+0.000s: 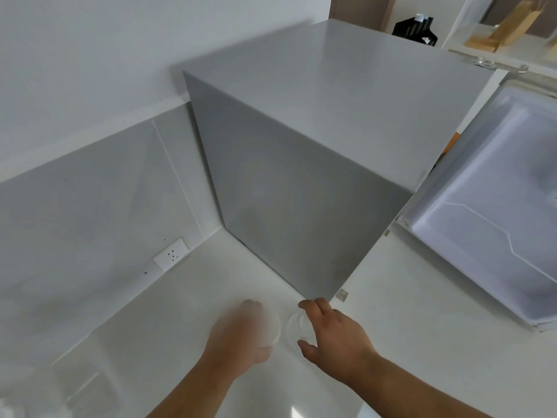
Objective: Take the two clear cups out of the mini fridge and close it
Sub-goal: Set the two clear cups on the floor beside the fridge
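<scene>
Two clear cups stand side by side on the white counter, just left of the grey mini fridge (pixel 316 140). My left hand (pixel 241 336) wraps the left clear cup (pixel 273 327) and is motion-blurred. My right hand (pixel 334 333) curls around the right clear cup (pixel 297 327), thumb and fingers at its sides. Whether either hand still grips is hard to judge. The fridge door (pixel 488 212) stands wide open at the right, its white inner liner facing me.
The white counter (pixel 196 312) meets a grey backsplash with a wall socket (pixel 171 254). Behind the fridge sit a black holder (pixel 416 28) and a wooden item (pixel 509 28) on a shelf. Faint clear items lie at the lower left.
</scene>
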The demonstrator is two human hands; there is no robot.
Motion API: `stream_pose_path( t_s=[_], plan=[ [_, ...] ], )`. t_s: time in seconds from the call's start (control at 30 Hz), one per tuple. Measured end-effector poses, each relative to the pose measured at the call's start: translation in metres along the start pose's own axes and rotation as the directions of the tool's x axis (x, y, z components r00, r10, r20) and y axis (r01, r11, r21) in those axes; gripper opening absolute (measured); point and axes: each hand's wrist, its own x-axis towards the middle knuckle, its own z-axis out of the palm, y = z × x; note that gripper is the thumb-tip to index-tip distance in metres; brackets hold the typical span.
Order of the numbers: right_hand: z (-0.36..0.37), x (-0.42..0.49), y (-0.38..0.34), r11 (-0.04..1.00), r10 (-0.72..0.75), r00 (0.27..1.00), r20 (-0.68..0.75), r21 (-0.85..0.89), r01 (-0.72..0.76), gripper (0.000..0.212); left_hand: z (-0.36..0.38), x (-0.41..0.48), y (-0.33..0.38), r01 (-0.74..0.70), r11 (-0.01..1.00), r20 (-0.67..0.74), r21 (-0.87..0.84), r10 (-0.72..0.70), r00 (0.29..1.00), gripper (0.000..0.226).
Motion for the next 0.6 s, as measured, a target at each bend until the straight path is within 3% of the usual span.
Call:
stream_pose_path(
  t_s=[0.6],
  plan=[
    [0.044, 0.006, 0.011, 0.997, 0.069, 0.996, 0.056, 0.014, -0.069, 0.065, 0.048, 0.012, 0.006, -0.066, 0.998, -0.01, -0.024, 0.066, 0.998, 0.078]
  ],
)
